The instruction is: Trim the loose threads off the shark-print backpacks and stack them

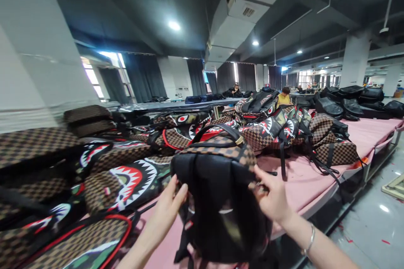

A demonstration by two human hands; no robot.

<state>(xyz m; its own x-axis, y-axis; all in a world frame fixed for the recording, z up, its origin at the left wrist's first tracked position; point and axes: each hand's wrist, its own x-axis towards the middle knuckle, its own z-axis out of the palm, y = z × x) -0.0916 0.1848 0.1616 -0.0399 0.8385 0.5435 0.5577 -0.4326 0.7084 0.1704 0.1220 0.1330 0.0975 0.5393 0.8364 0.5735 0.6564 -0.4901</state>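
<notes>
This is a big room with a dark ceiling (151, 4), round lights and thick white pillars (355, 61). Dark curtains (143, 76) hang by the bright windows at the back. The floor on the right is grey and shiny (375, 218).

A long bench with a pink cloth top (303, 180) runs through the middle. It is piled with brown checked backpacks that have a shark mouth with white teeth and red lips printed on them (129, 180). Another heap of the same bags (277, 128) lies further along the bench. Black bags (350, 101) sit on the far end (they look shiny). A person in a yellow top (284, 97) is far off behind the heaps.

Near the front edge of the bench, one black backpack with a brown checked top and a black carry handle (217, 185) stands up tall, with its padded black back facing the camera. Its lower part is blurry.

The left hand (168, 206) is on the left side of this backpack, with the thumb pressed on the black back and the fingers bent around the edge. The right hand (273, 197) grips the right side near the top, with a finger pointing in along the checked part. A thin silver bracelet (311, 239) is on the right wrist. Both hands pinch the bag between them.
</notes>
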